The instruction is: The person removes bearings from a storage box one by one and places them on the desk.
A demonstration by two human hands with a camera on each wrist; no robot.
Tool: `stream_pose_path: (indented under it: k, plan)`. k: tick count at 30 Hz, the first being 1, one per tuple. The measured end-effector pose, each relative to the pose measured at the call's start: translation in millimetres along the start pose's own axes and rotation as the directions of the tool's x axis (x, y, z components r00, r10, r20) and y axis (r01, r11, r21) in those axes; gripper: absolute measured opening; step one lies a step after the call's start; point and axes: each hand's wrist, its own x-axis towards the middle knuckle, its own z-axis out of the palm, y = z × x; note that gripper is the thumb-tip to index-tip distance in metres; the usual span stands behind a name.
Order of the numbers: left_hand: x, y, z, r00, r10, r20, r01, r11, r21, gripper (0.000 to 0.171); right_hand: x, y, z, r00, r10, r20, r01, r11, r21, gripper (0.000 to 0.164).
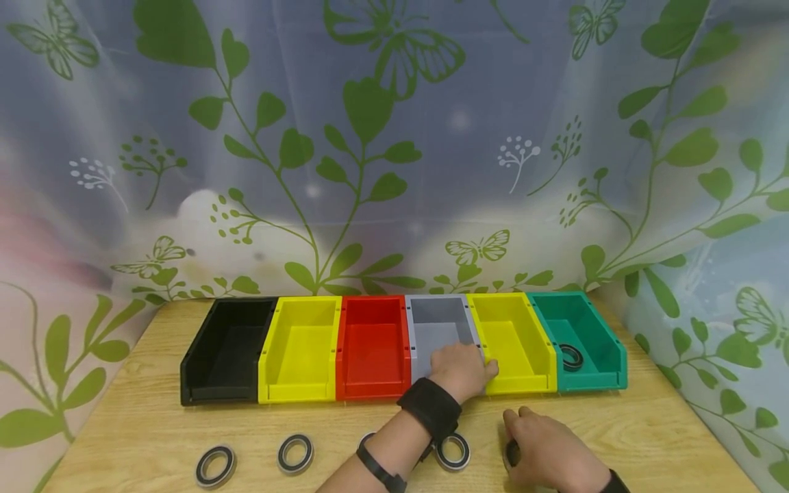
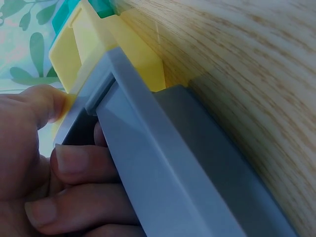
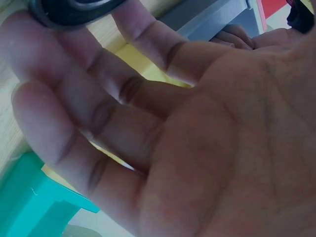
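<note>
My left hand (image 1: 462, 370) is at the front of the grey bin (image 1: 440, 318), its thumb (image 2: 47, 101) against the edge shared with the yellow bin (image 1: 508, 335) and its curled fingers (image 2: 84, 197) gripping the grey wall. On the table in front of the right-hand yellow bin, my right hand (image 1: 548, 441) holds a ball bearing (image 1: 512, 452) at its fingertips. That dark ring (image 3: 74, 12) shows only partly in the right wrist view. A further bearing (image 1: 571, 357) leans inside the green bin (image 1: 607, 349).
Left of the grey bin stand a red bin (image 1: 372, 342), another yellow bin (image 1: 302, 349) and a black bin (image 1: 228, 356). Along the wooden table (image 1: 154, 424) lie more bearings (image 1: 295, 438), one partly behind my left forearm. A patterned curtain (image 1: 431, 171) hangs behind.
</note>
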Motion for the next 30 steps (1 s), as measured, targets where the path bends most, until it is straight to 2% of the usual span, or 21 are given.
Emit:
stream_pose_path:
  k: [12,17,20,25,27,30]
  plan:
    - [0.1,0.3,0.3,1.0,-0.002,0.006,0.002,1.0,-0.015,0.059,2.2,-0.6,2.0,1.0,0.022,0.003,-0.022,1.0,0.006,0.057]
    - [0.2,-0.2,0.0,1.0,0.002,0.007,-0.002,1.0,-0.022,0.059,0.7,-0.6,0.1,1.0,0.025,-0.01,-0.025,0.998,-0.063,0.063]
    - [-0.2,-0.9,-0.4,1.0,0.008,0.0,-0.008,1.0,-0.028,0.059,-1.7,-0.2,-4.4,0.999,-0.005,-0.043,0.0,0.994,-0.108,0.062]
    - [0.2,-1.7,0.1,1.0,0.015,-0.01,-0.016,1.0,-0.024,0.06,-5.4,-2.9,-21.1,0.99,-0.055,-0.13,0.042,0.994,-0.098,0.047]
    - [0.9,-1.9,0.9,1.0,0.014,-0.013,-0.014,1.0,-0.02,0.06,-6.7,-4.5,-29.4,0.979,-0.085,-0.186,0.065,0.992,-0.11,0.038]
    - [1.5,-1.8,2.5,1.0,0.003,-0.015,-0.003,1.0,-0.002,0.06,-8.4,-6.9,-43.2,0.955,-0.149,-0.256,0.115,0.983,-0.143,0.034]
